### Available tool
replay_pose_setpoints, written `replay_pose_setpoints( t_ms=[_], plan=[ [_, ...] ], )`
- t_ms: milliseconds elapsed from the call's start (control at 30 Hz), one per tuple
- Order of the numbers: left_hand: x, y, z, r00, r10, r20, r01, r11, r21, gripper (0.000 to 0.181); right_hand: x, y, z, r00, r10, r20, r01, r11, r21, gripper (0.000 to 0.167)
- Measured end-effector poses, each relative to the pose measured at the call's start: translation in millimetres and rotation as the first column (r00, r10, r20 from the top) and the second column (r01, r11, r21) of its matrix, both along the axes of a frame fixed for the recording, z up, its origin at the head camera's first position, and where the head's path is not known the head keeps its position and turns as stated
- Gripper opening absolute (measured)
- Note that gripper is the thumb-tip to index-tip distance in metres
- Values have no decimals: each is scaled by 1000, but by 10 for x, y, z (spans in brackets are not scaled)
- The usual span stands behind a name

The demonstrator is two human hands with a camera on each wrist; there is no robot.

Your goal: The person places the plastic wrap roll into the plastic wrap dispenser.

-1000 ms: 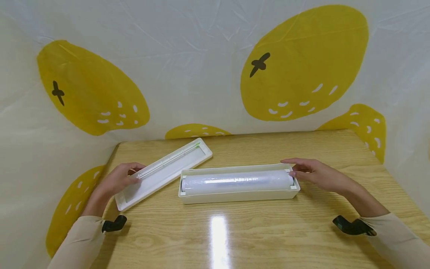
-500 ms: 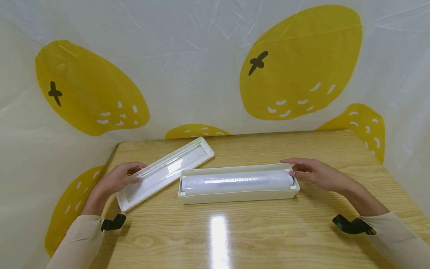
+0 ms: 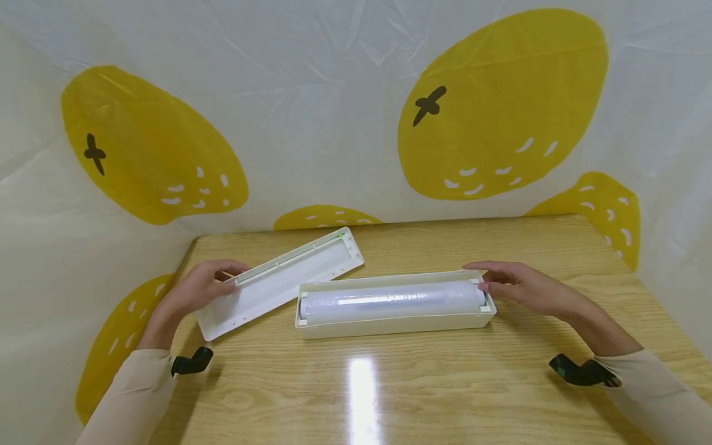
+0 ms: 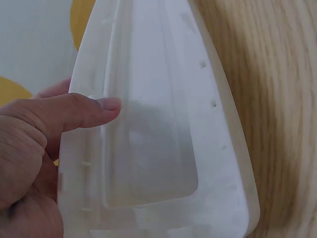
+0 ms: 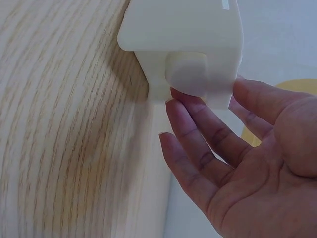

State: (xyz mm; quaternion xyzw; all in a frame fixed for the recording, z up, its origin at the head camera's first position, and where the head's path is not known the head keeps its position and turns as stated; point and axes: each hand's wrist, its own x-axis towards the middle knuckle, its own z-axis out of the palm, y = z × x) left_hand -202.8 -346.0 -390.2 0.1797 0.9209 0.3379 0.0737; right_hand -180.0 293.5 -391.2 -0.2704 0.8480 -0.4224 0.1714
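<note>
My left hand pinches the long side of a white lid, its inner side facing up. In the left wrist view, the thumb of that hand lies on the lid's inner face and the other fingers are mostly hidden behind it. A white open box sits on the table to the right, with a roll of clear film lying lengthwise inside. At the box's right end, my right hand rests with loosely extended fingers; the right wrist view shows this hand against the box end.
The wooden table extends in front of the box. A white sheet with yellow fruit shapes hangs behind the table and at both sides. Along the lid's rear side runs a thin strip with a green tip.
The lid has shifted right and slightly back, and its tilt has changed. My left hand has moved a little right and back with it. The box and my right hand look unmoved.
</note>
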Motion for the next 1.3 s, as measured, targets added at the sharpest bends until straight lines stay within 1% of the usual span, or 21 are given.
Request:
replay_pose_setpoints(
  t_ms=[133, 333, 533, 667, 833, 1100, 1233, 1300],
  plan=[
    [-28, 58, 63, 1000, 5, -7, -5, 1000, -2, 36, -43, 10, 11, 1000, 29, -2, -29, 999, -17, 47],
    [-101, 153, 119, 999, 10, -42, -10, 1000, 2, 34, -103, -1, 46, 1000, -9, -20, 10, 999, 47, 46],
    [-164, 231, 160, 998, 20, -54, -19, 1000, 13, 31, -116, -7, 52, 999, -21, -26, 22, 998, 67, 46],
    [-199, 278, 190, 997, 9, -70, -8, 1000, 16, 29, -129, 0, 57, 998, -31, -46, 34, 997, 70, 45],
    [-246, 363, 239, 996, 3, -94, -1, 1000, 19, 26, -156, 11, 100, 996, -42, -80, 48, 996, 75, 43],
    [-321, 497, 343, 993, -21, -114, 22, 1000, 7, 27, -155, 1, 152, 998, -37, -50, 41, 997, 73, 44],
    [-348, 561, 377, 993, -33, -117, 33, 999, 2, 28, -147, -7, 154, 998, -38, -55, 41, 997, 64, 43],
    [-365, 597, 391, 992, -40, -123, 41, 999, 3, 28, -143, -9, 150, 997, -50, -66, 55, 996, 73, 42]
  ],
)
